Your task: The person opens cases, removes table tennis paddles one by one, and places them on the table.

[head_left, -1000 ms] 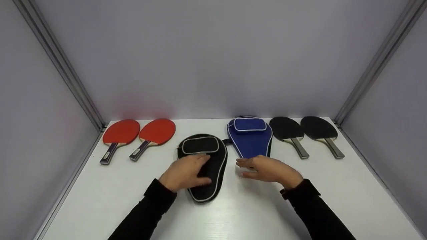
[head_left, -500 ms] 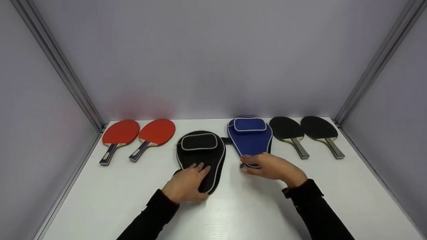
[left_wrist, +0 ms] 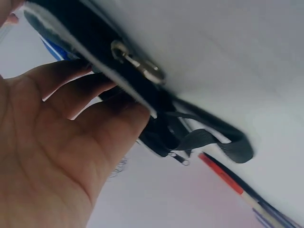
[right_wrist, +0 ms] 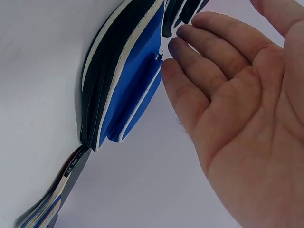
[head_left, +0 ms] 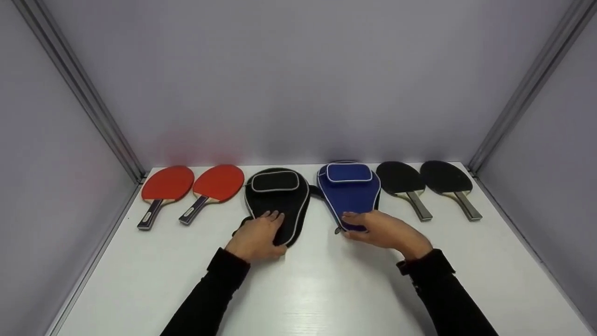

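The black table tennis paddle case [head_left: 294,205], piped in white with a small pocket at its wide end, lies at the middle back of the table. My left hand [head_left: 255,239] rests on its narrow end, fingers extended across the top and thumb by the near edge. In the left wrist view, a metal zip pull [left_wrist: 142,69] and a black strap [left_wrist: 232,142] hang at the case's side. Right of it lies a blue paddle case [head_left: 347,198]. My right hand [head_left: 389,233] is over its narrow tip, its fingers extended in the right wrist view [right_wrist: 247,104].
Two red paddles [head_left: 168,183] [head_left: 219,183] lie to the left, handles toward me. Two black paddles [head_left: 401,178] [head_left: 446,177] lie to the right. A grey wall [head_left: 298,84] rises behind the white table [head_left: 308,298], with side panels left and right.
My left hand has slid the black case away from me, level with the blue one. My right hand has moved slightly forward and right, over the blue case's tip.
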`<state>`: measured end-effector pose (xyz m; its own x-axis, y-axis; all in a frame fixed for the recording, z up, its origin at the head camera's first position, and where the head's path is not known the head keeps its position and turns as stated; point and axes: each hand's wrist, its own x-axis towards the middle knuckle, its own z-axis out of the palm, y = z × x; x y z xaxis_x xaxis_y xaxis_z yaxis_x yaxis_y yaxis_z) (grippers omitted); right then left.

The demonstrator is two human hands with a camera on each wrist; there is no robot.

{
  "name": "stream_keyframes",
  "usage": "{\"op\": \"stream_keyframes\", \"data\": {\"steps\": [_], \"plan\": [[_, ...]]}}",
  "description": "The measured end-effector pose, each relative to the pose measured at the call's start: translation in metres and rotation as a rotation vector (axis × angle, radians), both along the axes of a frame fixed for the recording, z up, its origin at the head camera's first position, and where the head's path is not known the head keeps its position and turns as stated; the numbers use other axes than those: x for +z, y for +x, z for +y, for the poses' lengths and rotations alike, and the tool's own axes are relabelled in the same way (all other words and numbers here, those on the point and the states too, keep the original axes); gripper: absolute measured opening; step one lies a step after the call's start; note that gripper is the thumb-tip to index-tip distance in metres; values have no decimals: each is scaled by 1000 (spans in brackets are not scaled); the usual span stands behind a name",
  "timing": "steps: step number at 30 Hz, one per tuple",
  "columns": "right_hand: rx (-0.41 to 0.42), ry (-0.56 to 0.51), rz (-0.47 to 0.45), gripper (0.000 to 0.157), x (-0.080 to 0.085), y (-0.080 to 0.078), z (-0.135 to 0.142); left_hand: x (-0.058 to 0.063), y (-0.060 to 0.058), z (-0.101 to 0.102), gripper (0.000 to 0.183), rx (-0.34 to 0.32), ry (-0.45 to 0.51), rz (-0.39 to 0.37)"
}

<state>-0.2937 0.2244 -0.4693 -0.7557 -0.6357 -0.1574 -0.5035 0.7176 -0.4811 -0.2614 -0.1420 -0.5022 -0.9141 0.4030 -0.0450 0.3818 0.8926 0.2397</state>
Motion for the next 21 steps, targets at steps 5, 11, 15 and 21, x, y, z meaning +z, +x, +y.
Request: {"op": "stream_keyframes", "data": {"steps": [5,11,15,21], "plan": [[-22,15,44,60,4,-2,0,-3,-14,-6,87,39,21,-7],[-142,20,219,56,7,-10,2,3,-28,-9,83,75,80,13],[-277,13,361,52,13,-15,1,14,-35,-10,73,132,138,160],[-433,78,505,59,21,-28,5,33,-39,-15,67,246,91,373]]}}
